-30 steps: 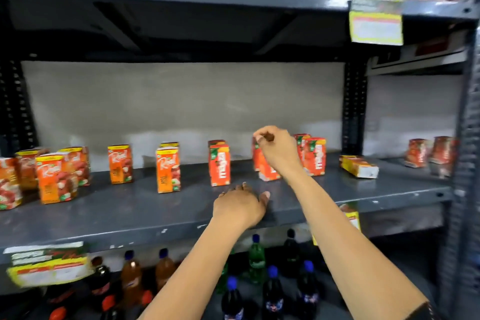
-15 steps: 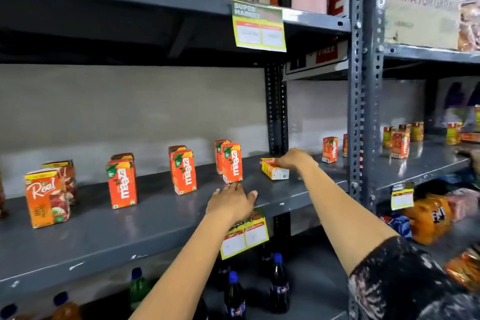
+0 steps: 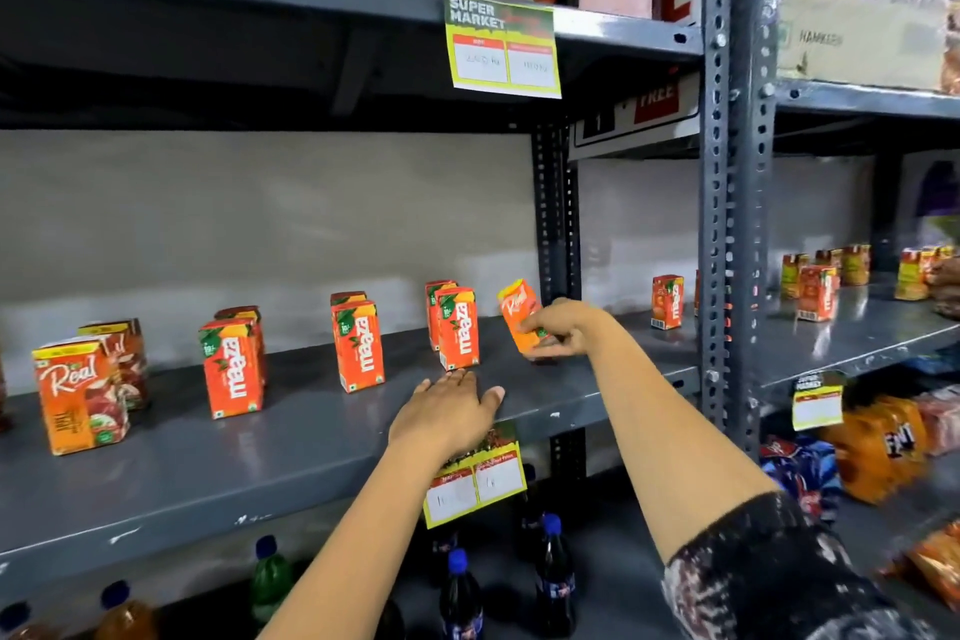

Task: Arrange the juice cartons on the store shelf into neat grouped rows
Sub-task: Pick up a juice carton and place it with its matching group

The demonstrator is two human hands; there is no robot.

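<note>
Cartons stand in loose pairs along the grey metal shelf (image 3: 171,463), so read it from the left of the frame. At far left sit two orange-and-red cardboard Real cartons (image 3: 80,395), upright, one behind the other. Next come three pairs of orange Maaza cartons (image 3: 231,374), each pair front-to-back, the pairs well apart. At lower centre your left hand (image 3: 449,413) lies flat on the shelf's front edge, fingers spread, holding nothing; it looks like a brace. Just right of centre your right hand (image 3: 558,333) pinches a small orange Real carton with a yellow top (image 3: 519,314), tilted off upright, its base just above or barely touching the shelf; I cannot tell which. Past the grey perforated upright post (image 3: 727,224), a lone Maaza carton (image 3: 667,301) and more small cartons stand toward the right edge.

You appear to be mid-step, collecting a stray Real carton. It belongs, by my reading, with the Real pair at far left, so the next move calls for carrying it across the Maaza pairs without knocking them, then setting it upright beside its own kind, label forward.
</note>
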